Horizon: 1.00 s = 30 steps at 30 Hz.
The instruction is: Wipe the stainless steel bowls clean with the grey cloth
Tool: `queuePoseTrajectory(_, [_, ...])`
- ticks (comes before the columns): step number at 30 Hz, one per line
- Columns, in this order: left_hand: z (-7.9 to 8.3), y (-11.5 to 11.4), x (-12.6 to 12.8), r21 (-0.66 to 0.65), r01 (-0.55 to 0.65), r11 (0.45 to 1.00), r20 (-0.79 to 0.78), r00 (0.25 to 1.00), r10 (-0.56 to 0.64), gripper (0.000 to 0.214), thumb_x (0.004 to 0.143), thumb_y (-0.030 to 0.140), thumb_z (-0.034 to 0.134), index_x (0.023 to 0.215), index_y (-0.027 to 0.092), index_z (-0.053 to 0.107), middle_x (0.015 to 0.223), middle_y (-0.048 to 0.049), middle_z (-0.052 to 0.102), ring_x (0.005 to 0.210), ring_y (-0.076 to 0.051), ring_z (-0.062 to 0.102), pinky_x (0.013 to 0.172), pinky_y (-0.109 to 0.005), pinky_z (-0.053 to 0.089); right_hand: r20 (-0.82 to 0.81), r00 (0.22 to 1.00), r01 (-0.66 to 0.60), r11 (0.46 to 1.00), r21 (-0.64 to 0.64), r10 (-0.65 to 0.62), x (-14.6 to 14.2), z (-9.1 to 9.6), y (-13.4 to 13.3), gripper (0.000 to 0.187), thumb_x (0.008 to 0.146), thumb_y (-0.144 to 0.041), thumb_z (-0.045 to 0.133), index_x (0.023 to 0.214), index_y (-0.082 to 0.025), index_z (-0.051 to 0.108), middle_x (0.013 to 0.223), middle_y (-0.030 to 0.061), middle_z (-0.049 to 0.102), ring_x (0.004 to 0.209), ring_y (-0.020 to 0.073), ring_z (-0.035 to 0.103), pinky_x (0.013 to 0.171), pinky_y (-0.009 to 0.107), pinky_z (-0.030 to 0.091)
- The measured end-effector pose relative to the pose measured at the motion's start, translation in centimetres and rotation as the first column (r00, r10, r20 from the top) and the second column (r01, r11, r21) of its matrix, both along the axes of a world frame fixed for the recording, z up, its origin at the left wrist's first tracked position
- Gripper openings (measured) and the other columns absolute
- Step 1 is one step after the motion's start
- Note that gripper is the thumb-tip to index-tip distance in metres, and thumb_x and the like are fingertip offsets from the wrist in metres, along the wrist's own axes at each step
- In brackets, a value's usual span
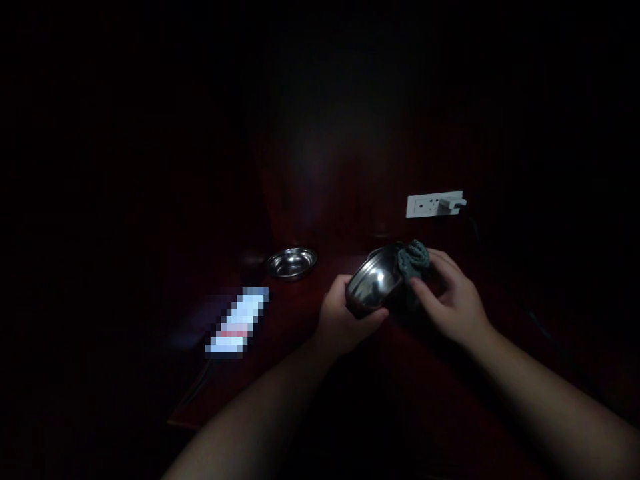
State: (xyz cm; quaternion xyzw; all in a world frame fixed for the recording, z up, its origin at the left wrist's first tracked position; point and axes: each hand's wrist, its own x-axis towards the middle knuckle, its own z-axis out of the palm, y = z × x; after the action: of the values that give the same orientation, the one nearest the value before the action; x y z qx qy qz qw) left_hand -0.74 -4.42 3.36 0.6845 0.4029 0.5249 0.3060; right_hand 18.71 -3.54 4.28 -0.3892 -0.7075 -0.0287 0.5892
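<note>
A shiny steel bowl [377, 280] is tilted on its side in the air, gripped at its left and lower edge by my left hand [345, 317]. My right hand [453, 297] pinches a bunched grey-green cloth [414, 261] against the bowl's right side. Some of the right fingers are hidden behind the cloth. Another steel bowl [293, 263], shallow and upright, sits on the dark red table [285, 327] to the left of my hands.
A lit phone-like screen [237, 323], pixelated, lies on the table at left, with a cable running from its near end. On the wall at right is a white socket plate [423, 206] with a plug [451, 203] in it. The surroundings are very dark.
</note>
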Motion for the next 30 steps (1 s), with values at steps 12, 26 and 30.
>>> queuePoseTrajectory(12, [0.1, 0.0, 0.1, 0.0, 0.036, 0.999, 0.002, 0.999, -0.036, 0.047, 0.061, 0.034, 0.078, 0.098, 0.019, 0.053, 0.092, -0.0014, 0.066, 0.081, -0.017, 0.062, 0.07, -0.028, 0.05, 0.105, 0.99, -0.101, 0.993, 0.067, 0.094, -0.3, 0.2, -0.6, 0.039, 0.082, -0.021, 0.055, 0.121, -0.024, 0.056, 0.124, 0.009, 0.059, 0.117, 0.0265, 0.053, 0.101, 0.047, 0.041])
queuePoseTrajectory(26, [0.2, -0.1, -0.1, 0.024, 0.033, 0.999, -0.047, 0.998, -0.032, 0.049, 0.06, 0.034, 0.078, 0.1, 0.02, 0.054, 0.093, -0.0016, 0.066, 0.082, -0.017, 0.062, 0.07, -0.028, 0.049, -0.107, 0.994, 0.03, 0.997, -0.071, -0.037, -0.1, -1.1, 0.9, 0.029, 0.089, -0.026, 0.045, 0.116, -0.021, 0.053, 0.111, 0.0097, 0.06, 0.102, 0.0239, 0.058, 0.091, 0.04, 0.046])
queuePoseTrajectory(30, [0.2, -0.1, -0.1, 0.018, 0.026, 1.0, -0.037, 0.999, -0.025, 0.047, 0.061, 0.032, 0.078, 0.099, 0.02, 0.054, 0.092, -0.0009, 0.066, 0.081, -0.016, 0.061, 0.07, -0.028, 0.049, -0.107, 0.994, 0.011, 0.998, -0.069, -0.019, 0.1, -1.2, 1.2, 0.027, 0.088, -0.024, 0.044, 0.113, -0.019, 0.055, 0.112, 0.0098, 0.06, 0.105, 0.0238, 0.057, 0.095, 0.042, 0.044])
